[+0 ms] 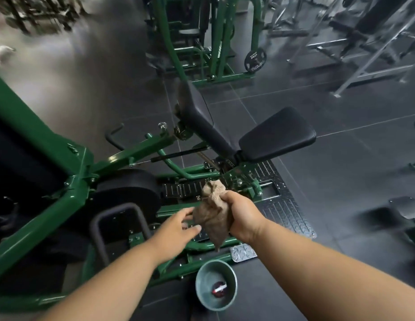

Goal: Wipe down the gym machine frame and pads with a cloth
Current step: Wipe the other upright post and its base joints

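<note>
A crumpled brown cloth (213, 216) hangs from my right hand (242, 218), which grips its upper part above the machine's base. My left hand (176, 230) reaches in from the left with fingers spread and relaxed, its fingertips at the cloth's left edge. Below and ahead lies the green machine frame (46, 200) with a black seat pad (277, 135), a black back pad (202, 117) and a round black roller pad (130, 188). A grey handle loop (116, 218) stands under my left hand.
A grey-green bowl (216, 284) with a small dark red object in it sits on the floor below my hands. A diamond-plate footplate (280, 205) lies at the machine's right. Another green machine (202, 35) with a weight plate stands behind, grey racks (364, 42) at far right.
</note>
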Motion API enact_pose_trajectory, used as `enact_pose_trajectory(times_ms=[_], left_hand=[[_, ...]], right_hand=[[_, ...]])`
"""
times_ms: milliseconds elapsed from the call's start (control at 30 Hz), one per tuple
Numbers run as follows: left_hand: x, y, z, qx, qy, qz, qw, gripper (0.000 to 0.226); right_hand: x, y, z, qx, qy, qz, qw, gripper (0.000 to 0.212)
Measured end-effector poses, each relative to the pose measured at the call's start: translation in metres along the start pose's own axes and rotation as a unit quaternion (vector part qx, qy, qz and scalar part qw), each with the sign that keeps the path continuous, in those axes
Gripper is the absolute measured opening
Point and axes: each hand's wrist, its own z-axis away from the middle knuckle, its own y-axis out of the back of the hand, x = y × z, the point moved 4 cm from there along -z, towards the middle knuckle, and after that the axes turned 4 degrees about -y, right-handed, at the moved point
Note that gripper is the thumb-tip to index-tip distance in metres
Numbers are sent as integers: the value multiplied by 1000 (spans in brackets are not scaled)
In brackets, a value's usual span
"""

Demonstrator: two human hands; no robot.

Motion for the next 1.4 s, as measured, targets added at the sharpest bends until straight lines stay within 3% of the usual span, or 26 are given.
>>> enact_pose_trajectory(times_ms=[200, 300, 400, 500, 600, 733, 833, 967, 1300, 1400], left_hand=[[-19, -37, -31, 41, 18, 34, 998, 10], [-24, -50, -36, 42, 47, 51, 997, 13], [-23, -57, -32, 51, 85, 77, 992, 20], [-9, -65, -24, 94, 98, 124, 983, 21], [3, -76, -18, 150, 105, 153, 971, 22], [8, -105, -3, 239, 143, 270, 922, 23], [11, -143, 5, 262, 146, 374, 878, 22], [21, -182, 27, 242, 176, 364, 882, 42], [17, -198, 64, 332, 190, 300, 874, 22], [7, -193, 71, 327, 201, 260, 886, 14]], right_hand=[[4, 25, -18, 18, 16, 15, 1000, 22], [5, 49, -23, 59, 28, 59, 996, 10], [6, 79, -31, 92, 17, 84, 992, 22], [3, 102, -38, 85, -10, 93, 992, 30], [-9, 120, -39, 52, -21, 104, 993, 20], [-23, 147, -39, 12, -36, 90, 995, 55], [-25, 168, -33, -6, -75, 111, 991, 67], [-30, 184, -14, -46, -94, 118, 987, 62], [-38, 177, 31, -110, -88, 218, 966, 52], [-36, 166, 38, -125, -64, 242, 960, 52]])
